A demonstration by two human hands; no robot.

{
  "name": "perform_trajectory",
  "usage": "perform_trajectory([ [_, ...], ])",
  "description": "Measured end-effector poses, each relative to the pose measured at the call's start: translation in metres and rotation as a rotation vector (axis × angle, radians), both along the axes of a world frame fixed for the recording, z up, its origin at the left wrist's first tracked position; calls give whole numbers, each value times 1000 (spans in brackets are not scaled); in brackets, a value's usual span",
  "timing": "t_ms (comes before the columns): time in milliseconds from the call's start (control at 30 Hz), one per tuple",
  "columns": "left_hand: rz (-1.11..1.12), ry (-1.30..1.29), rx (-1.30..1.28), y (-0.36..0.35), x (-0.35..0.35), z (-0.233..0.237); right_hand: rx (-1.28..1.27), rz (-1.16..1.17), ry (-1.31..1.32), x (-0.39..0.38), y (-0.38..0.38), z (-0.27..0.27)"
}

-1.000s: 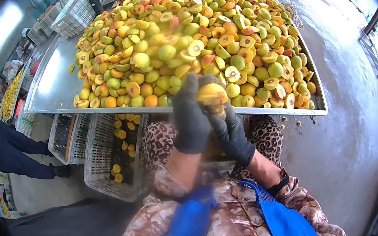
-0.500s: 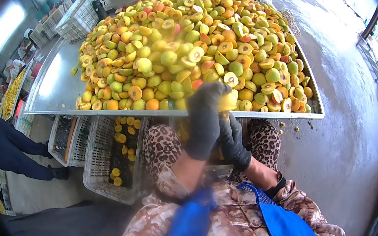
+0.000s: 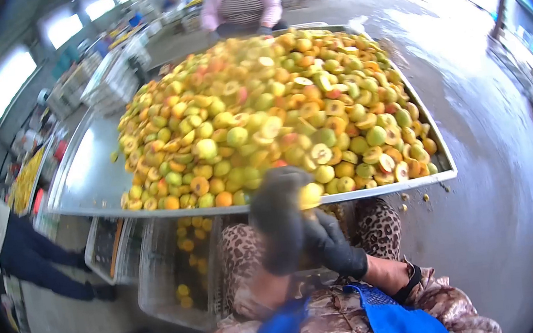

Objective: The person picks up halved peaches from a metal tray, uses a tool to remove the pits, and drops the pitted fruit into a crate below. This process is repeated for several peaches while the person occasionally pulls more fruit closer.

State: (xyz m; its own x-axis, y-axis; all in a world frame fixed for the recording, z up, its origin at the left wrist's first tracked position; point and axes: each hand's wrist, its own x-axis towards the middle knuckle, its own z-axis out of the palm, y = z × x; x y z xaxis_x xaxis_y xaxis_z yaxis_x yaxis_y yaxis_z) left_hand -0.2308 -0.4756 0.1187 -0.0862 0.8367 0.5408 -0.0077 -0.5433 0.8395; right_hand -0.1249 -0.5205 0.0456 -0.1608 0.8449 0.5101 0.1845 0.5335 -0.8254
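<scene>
Both my hands wear dark gloves and meet in front of my lap, at the near edge of the metal table (image 3: 90, 177). My left hand (image 3: 279, 221) is blurred by motion, its fingers curled against a yellow peach (image 3: 310, 196). Just below the peach is my right hand (image 3: 336, 245), its fingers closed and pointing up towards it. Whatever the right hand grips is hidden. A large heap of halved peaches (image 3: 205, 150), yellow, green and orange, covers most of the tabletop beyond my hands.
Below the table's left side stand plastic crates (image 3: 153, 271), one with several peach pieces inside. A person (image 3: 241, 5) in a pink top sits across the table. Another person's dark-trousered legs (image 3: 43, 257) are at left. White crates (image 3: 115, 78) are stacked behind the table.
My view has tilted up, showing more of the person opposite. My hands and the peach have drawn back from over the table edge towards my lap.
</scene>
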Motion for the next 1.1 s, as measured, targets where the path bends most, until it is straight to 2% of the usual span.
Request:
perform_trajectory([
  [67,-20,-133,-125,-1,2,3,-18,-29,-58,-2,-3,-5],
  [100,-14,-105,-86,-1,4,4,16,-105,-195,-5,-2,-11],
  [167,-69,-120,-42,-4,5,7,-79,-65,-107,0,0,8],
  [200,-111,-194,-140,-11,10,18,-126,-47,-61,2,0,17],
  [233,-71,-138,-118,-14,10,21,-102,-38,-97,6,1,20],
  [367,134,103,94,-8,0,10,-143,133,80,11,-4,44],
  [500,-297,-396,-286,-8,1,11,-329,105,49,15,-10,48],
  [533,-305,-423,-267,-6,4,7,-391,69,-4,17,-8,50],
  [600,-317,-474,-239,-3,11,1,-365,66,86,16,-3,44],
  [633,-273,-421,-245,-4,11,4,-355,69,135,14,-3,40],
  [733,58,241,50,-15,11,23,-285,106,242,11,-11,39],
  [767,135,234,69,-21,15,26,-247,128,204,14,-14,39],
  [867,-125,-2,59,-30,19,31,-246,208,191,19,-20,35],
  [933,-253,-125,-110,-7,5,5,-376,269,306,20,-16,29],
  [967,-247,-161,-175,-4,4,-1,-332,294,395,16,-12,26],
  [1000,-239,-207,-236,-2,7,0,-363,277,352,17,-12,28],
  [1067,-95,-5,-136,-12,13,15,-424,232,268,21,-14,34],
  [1100,-23,97,-85,-16,16,22,-361,240,251,22,-13,33],
])
